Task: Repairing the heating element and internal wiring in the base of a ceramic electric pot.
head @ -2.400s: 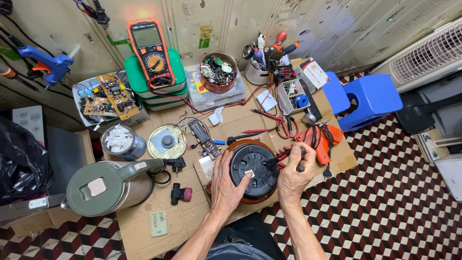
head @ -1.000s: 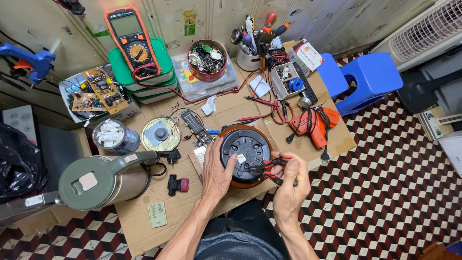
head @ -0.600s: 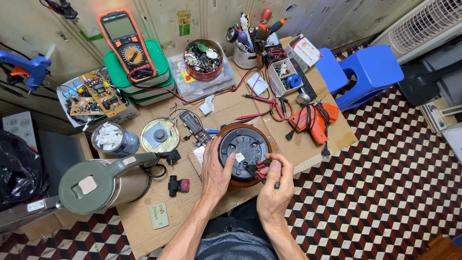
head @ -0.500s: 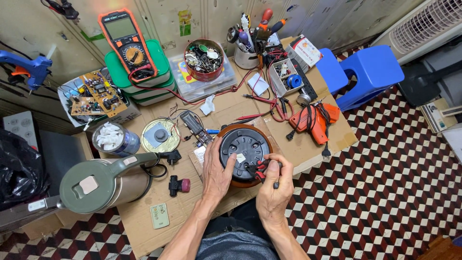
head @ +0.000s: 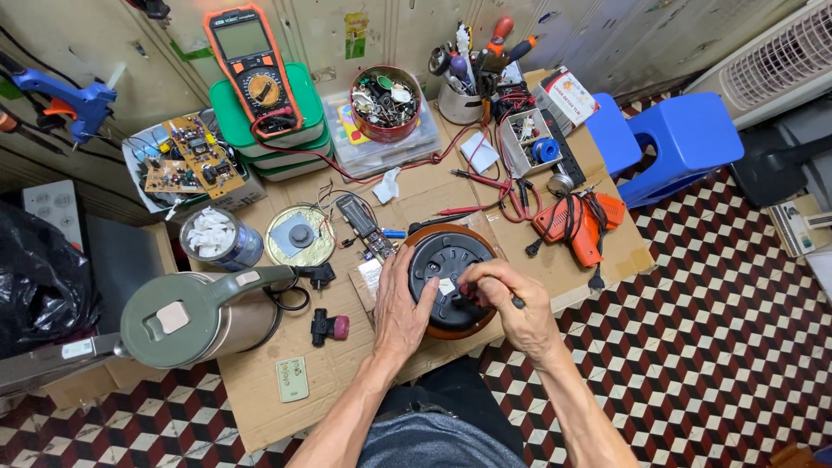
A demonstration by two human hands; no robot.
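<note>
Work surface: a low table [head: 260, 407] covered in cardboard, crowded with repair gear.
Item in hand: round black appliance base [head: 448, 276] with a brown rim, lying underside up at the table's near edge, toward its right end.
Left hand [head: 400, 310]: laid flat against the base's left side, fingers spread, steadying it.
Right hand [head: 511, 299]: closed around a thin dark-handled tool [head: 516, 302], the tip set near the base's centre; the tip itself is hidden by the fingers.
Step judged: a fastener or contact on the underside is being worked.
Next move calls for: the base to be held firmly and the tool kept square.
Nearby: green kettle [head: 204, 314] at the left edge; multimeter [head: 251, 61] at the far left; orange tool [head: 579, 222] near the right edge.
</note>
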